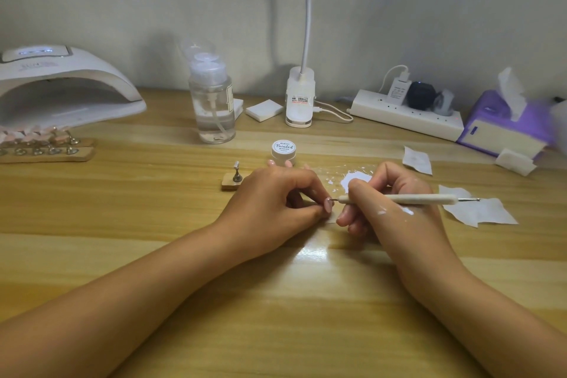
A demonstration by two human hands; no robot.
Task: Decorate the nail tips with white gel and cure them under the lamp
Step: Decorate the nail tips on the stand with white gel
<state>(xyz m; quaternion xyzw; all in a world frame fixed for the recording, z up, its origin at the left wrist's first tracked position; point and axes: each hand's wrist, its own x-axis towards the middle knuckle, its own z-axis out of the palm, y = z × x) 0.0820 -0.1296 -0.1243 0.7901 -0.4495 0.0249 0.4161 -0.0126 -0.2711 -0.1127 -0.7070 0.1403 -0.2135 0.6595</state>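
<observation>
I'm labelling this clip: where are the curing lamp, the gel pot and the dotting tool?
curing lamp (pixel 79 67), head view, on its arched white top.
gel pot (pixel 283 147), head view, on its printed lid.
dotting tool (pixel 414 199), head view, on its handle's middle.

Right hand: I see white smears across its back
Left hand: nails look pale pink
Forearms: both bare on my feed

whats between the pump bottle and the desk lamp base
A white square pad lies flat between the bottle and the lamp base; a second pad peeks from behind the bottle. This shows in the head view.
</observation>
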